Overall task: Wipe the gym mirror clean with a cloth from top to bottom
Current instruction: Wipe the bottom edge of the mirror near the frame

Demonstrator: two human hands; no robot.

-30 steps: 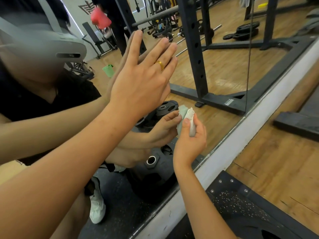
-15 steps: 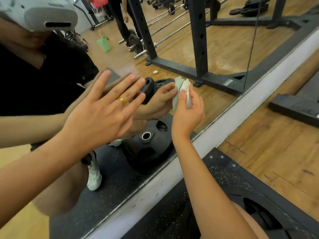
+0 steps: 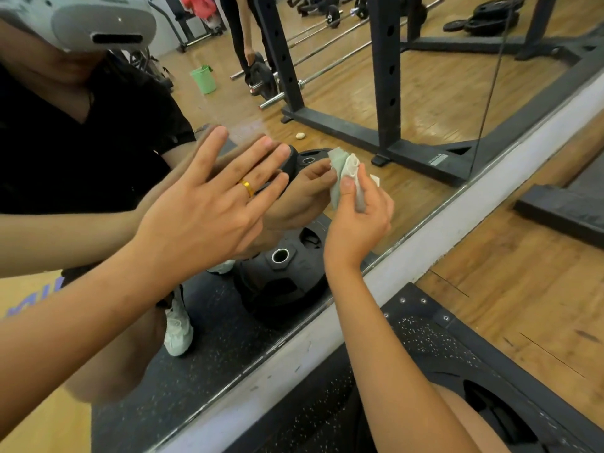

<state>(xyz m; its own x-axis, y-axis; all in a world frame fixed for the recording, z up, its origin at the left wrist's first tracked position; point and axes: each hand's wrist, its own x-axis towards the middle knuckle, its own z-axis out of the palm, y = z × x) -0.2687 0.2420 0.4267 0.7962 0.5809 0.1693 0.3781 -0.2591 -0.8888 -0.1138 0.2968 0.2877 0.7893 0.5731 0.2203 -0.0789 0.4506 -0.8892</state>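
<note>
The gym mirror (image 3: 425,103) fills the upper left of the view, and its white lower frame (image 3: 457,230) runs diagonally across. My right hand (image 3: 358,214) grips a small bunched pale green and white cloth (image 3: 348,173) and holds it against the lower part of the glass. My left hand (image 3: 209,204), wearing a gold ring, has straight spread fingers with the fingertips at the glass, to the left of the cloth. Both hands are mirrored in the glass.
A black rubber mat (image 3: 457,361) and a weight plate lie on the wooden floor (image 3: 523,289) at the mirror's base. The reflection shows a black rack (image 3: 385,76), barbells, a green bucket (image 3: 204,79), weight plates and another person's legs.
My left hand has slid down the glass from high up to the cloth's level. The view has tilted downward. My right hand keeps the cloth low on the mirror.
</note>
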